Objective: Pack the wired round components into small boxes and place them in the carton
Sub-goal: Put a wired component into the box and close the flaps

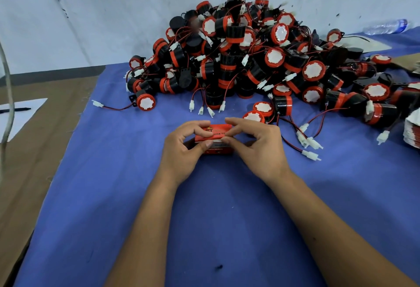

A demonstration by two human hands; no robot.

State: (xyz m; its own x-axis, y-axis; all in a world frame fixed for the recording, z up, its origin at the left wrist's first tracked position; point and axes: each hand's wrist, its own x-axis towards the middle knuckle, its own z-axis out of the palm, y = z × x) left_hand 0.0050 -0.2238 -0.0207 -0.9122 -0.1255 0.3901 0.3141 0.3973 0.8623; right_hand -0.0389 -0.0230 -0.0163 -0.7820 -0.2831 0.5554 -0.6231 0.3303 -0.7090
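A small red box (216, 135) with printed lettering sits on the blue cloth (204, 218) in front of me. My left hand (181, 150) grips its left side, thumb on the near face and fingers curled over the top. My right hand (256, 145) pinches the box's top right edge with thumb and fingers. Behind the box rises a big pile of wired round components (250, 59), black bodies with red rims, white caps and red-black leads ending in white plugs. What is inside the box is hidden.
A stack of flat red box blanks (412, 129) lies at the right edge. Loose white plugs (309, 143) trail right of my right hand. White paper with a pen (16, 110) lies on brown cardboard at left. A plastic bottle (386, 26) lies at far right.
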